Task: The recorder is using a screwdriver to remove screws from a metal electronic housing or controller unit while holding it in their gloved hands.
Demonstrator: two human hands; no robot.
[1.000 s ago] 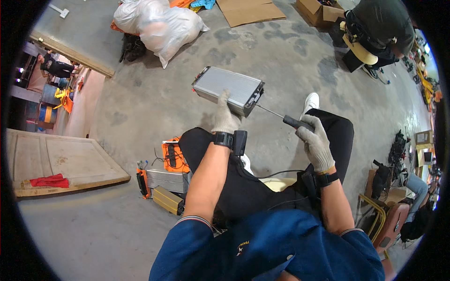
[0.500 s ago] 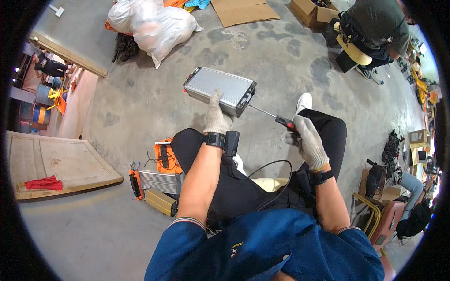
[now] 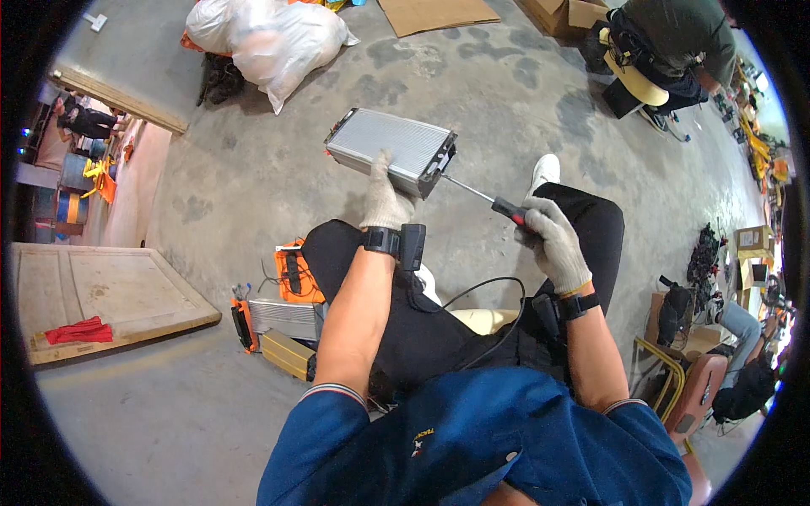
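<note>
The left hand (image 3: 388, 201) gripped a silver metal case (image 3: 390, 145); the right hand (image 3: 557, 244) gripped a screwdriver (image 3: 507, 209); beyond the left, a white bag (image 3: 291, 52) bulged, its contents indistinct.

Left hand (image 3: 387, 199): gloved, grips near side of finned metal box (image 3: 390, 143)
Right hand (image 3: 554, 243): gloved, holds screwdriver (image 3: 508, 210) by handle
Screwdriver tip: at box's right end
Red cloth (image 3: 80, 331): on wooden panel (image 3: 126, 287)

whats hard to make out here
Head view:
Underside of the ribbed silver metal box: hidden by the box itself.
Tip of the black-handled steel screwdriver: too small to tell what it meets.
Handle's end: covered by the white-gloved right hand.
Brown cardboard box, upper right: cut off by the top edge.
</note>
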